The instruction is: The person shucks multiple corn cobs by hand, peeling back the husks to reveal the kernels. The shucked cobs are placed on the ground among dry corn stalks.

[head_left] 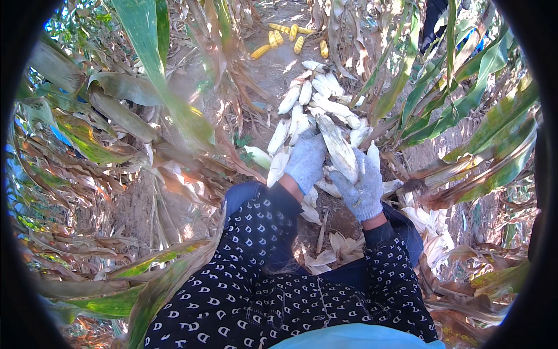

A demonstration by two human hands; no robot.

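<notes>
My right hand (362,187), in a grey knit glove, holds the lower end of a husked-over ear of corn (336,146) between thumb and fingers. The ear slants up and left, its pale husk stained with dark spots. Close to the ear's left side is my left hand (306,158), gloved alike, its back towards me. Its fingertips are hidden among the ears, so I cannot tell whether they grip anything. Around and beyond both hands lies a pile of corn ears in pale husks (322,87).
Several bare yellow corn cobs (294,32) lie on the soil past the pile. Standing corn stalks and leaves (144,87) crowd both sides, one leaf hanging close on the left. Loose dry husks (429,227) lie by my right knee. A person's dark-clothed leg (433,24) shows at upper right.
</notes>
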